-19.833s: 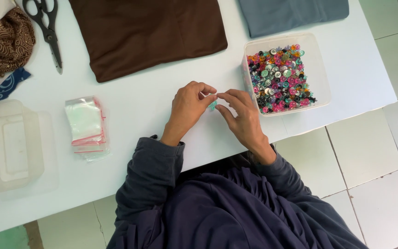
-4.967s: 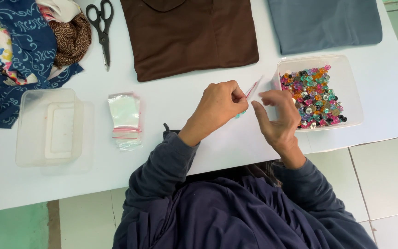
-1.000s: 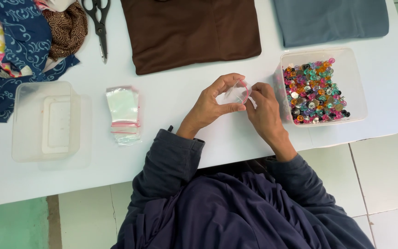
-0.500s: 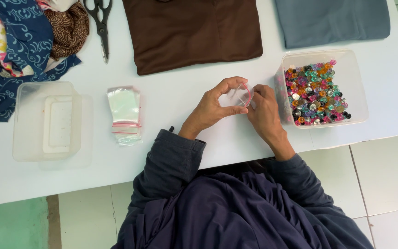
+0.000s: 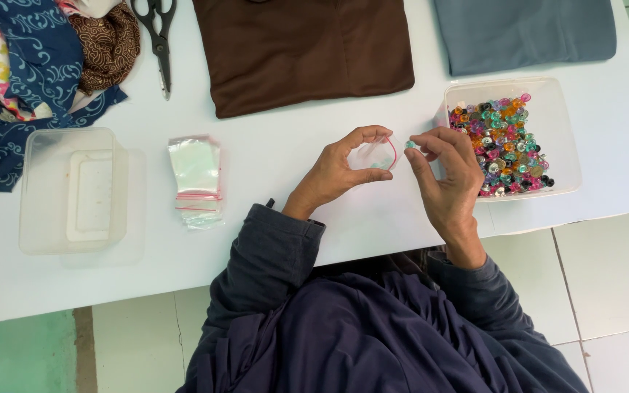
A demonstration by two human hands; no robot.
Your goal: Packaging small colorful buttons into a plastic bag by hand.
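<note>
While the left hand (image 5: 333,175) pinches a small clear zip bag (image 5: 374,154) between thumb and curled fingers, mouth bowed open toward the right, the right hand (image 5: 445,178) holds a single pale teal bead (image 5: 410,145) at thumb and forefinger tips, just beside the bag's red-edged opening. Both hands hover above the white table (image 5: 271,182), close together, not touching.

Judgement on doing this well: keep the bag mouth bowed wide by squeezing its sides, and bring the bead fully past the red lip before the pinch opens; a release at the lip would likely let it roll off across the table.

Bag: thin, transparent, small enough to sit inside the left hand's curl, red line along the mouth. Whether anything lies inside already, cannot tell.

Just right of the right hand: clear plastic tub (image 5: 562,131) of mixed beads, pink, orange, teal, silver. Left of the left hand, well apart: flat stack of matching empty bags (image 5: 196,178); further left, an upturned clear container on its lid (image 5: 74,191). Beyond the hands: folded brown cloth (image 5: 303,51), grey-blue cloth (image 5: 525,33), scissors (image 5: 158,36), patterned fabric heap (image 5: 30,73).
</note>
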